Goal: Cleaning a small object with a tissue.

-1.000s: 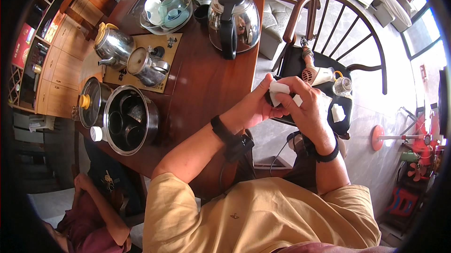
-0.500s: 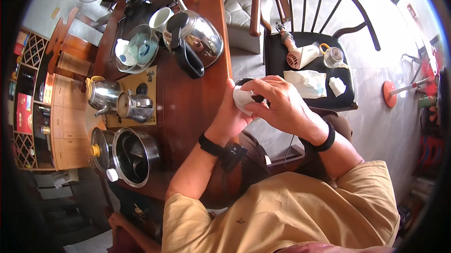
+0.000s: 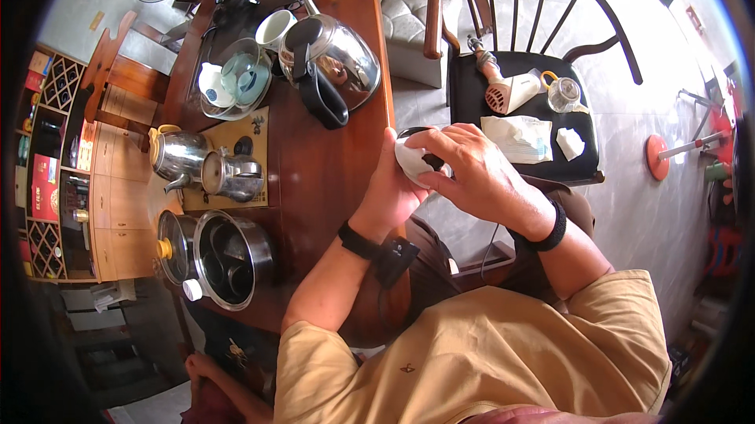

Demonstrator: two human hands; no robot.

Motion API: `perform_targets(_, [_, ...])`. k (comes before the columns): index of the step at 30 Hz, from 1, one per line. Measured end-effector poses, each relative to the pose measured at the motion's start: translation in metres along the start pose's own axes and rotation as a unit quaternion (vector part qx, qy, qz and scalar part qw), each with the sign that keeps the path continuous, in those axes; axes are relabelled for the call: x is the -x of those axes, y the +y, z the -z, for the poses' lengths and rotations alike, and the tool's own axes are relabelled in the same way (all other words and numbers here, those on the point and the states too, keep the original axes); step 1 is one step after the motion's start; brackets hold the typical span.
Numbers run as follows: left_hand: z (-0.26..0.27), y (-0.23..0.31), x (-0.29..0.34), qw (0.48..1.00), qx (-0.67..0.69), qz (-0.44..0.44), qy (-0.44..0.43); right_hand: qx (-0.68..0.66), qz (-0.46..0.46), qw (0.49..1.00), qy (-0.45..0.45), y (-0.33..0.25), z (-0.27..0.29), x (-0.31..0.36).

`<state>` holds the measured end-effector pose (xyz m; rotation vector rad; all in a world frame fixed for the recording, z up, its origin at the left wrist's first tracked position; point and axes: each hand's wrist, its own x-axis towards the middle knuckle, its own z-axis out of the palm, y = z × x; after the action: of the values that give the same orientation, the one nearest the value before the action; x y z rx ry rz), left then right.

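Observation:
Between my two hands is a small rounded white vessel [image 3: 410, 161] with a dark rim or opening at its top and a dark patch on its side; its exact kind is hard to make out. My left hand [image 3: 387, 197] is closed around it from the left and below, thumb up along its side. From the right, my right hand [image 3: 481, 174] curls over it, fingers bent on the top and thumb pressed to the near side. My fingers hide part of the vessel. Both hands are just off the table's right edge, above my lap.
On the wooden table [image 3: 303, 180] stand a steel kettle [image 3: 346, 62], a glass bowl [image 3: 236, 113] of cups, two metal pots and a steel pan [image 3: 259, 259]. The chair [image 3: 472, 164] holds a hairdryer [image 3: 515, 92], a glass teapot [image 3: 563, 95], a tissue pack [image 3: 519, 139] and crumpled tissue [image 3: 569, 143].
The whole view has shifted slightly to the right. My right fingers have moved a little on the white vessel, and more of its white side shows. Both hands keep their hold.

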<state>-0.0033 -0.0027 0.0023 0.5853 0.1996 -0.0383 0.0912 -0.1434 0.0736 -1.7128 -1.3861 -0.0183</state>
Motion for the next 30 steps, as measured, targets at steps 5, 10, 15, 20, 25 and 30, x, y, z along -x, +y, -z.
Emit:
perform_targets(5, [0.001,0.001,0.001,0.998,0.015,0.009,-0.052,-0.024,-0.019,0.999,-0.02,0.002,0.004,0.0])
perform_targets(10, [0.001,-0.002,0.001,1.0,-0.023,-0.003,-0.015,-0.037,-0.046,0.998,-0.024,0.003,0.003,-0.001])
perform_targets(15, [-0.002,0.002,0.001,1.0,-0.002,-0.001,-0.022,0.012,0.005,1.0,-0.01,-0.001,0.004,-0.003])
perform_targets(20, [0.007,0.001,0.0,0.999,0.016,0.023,-0.026,-0.014,-0.013,0.999,-0.031,-0.001,0.004,-0.002])
perform_targets(25, [-0.004,-0.001,0.001,1.0,-0.019,0.013,-0.014,-0.047,-0.043,0.998,-0.025,-0.004,0.006,-0.004])
perform_targets(30, [0.003,0.002,0.0,0.997,0.001,0.02,-0.068,-0.069,-0.102,0.992,0.015,-0.008,0.01,-0.006])
